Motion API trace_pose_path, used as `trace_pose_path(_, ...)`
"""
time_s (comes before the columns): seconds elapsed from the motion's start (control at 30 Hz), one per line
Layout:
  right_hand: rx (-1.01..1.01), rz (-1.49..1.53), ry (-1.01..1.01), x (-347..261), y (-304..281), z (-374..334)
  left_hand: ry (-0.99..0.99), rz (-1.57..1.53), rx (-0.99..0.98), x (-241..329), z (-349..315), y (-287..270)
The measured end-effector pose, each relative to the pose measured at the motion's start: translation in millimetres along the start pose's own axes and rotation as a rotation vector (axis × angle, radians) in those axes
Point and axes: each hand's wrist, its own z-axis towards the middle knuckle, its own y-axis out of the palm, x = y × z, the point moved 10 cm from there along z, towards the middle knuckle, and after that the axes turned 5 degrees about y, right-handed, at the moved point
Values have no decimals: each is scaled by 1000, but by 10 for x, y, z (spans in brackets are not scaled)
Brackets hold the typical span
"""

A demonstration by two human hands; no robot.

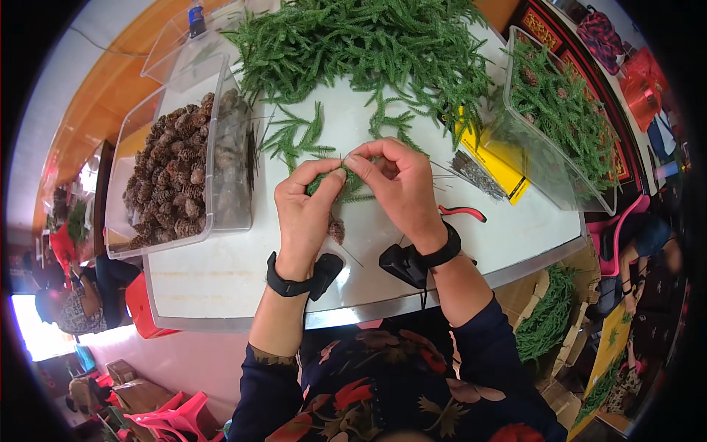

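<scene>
1. At the far left of the white table [243,276] stands a clear plastic bin [221,214] heaped with brown pine cones [173,169]. It sits just beside the left hand's reach, so a cone is likely easy to grab.
2. The left hand [305,214] is closed in a pinch around a small green sprig bundle [346,184], thumb and forefinger pressed together on it. A pine cone [336,230] hangs just under this hand, seemingly tied to the bundle. A black wrist strap sits on the forearm.
3. The bundle is held above the table's middle, between both hands. It looks short, feathery and dark green, with a thin wire [352,256] trailing down and out from below it.
4. The right hand [401,191] meets the left one fingertip to fingertip, its fingers closed on the top of the same bundle, probably to steady or twist it.
5. Beyond the hands lies a big pile of loose green sprigs [361,44], within arm's reach.
6. To the right lie red-handled pliers [464,214], a yellow packet [501,166] and a second clear bin [549,140] holding finished-looking greenery.
</scene>
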Motion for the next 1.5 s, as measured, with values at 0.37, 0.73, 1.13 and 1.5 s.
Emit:
trace_pose_path(0.37,-104,322,246,307,77,1,-44,-172,20,-104,8,31)
trace_pose_path(0.73,-26,-138,-322,-265,27,-18,-173,-263,-72,-175,31,37)
trace_pose_path(1.13,-151,-459,-587,-508,79,-92,-305,-230,-235,-286,-9,91)
trace_pose_path(1.5,-55,-549,-496,-441,1,-76,131,291,-125,160,17,33)
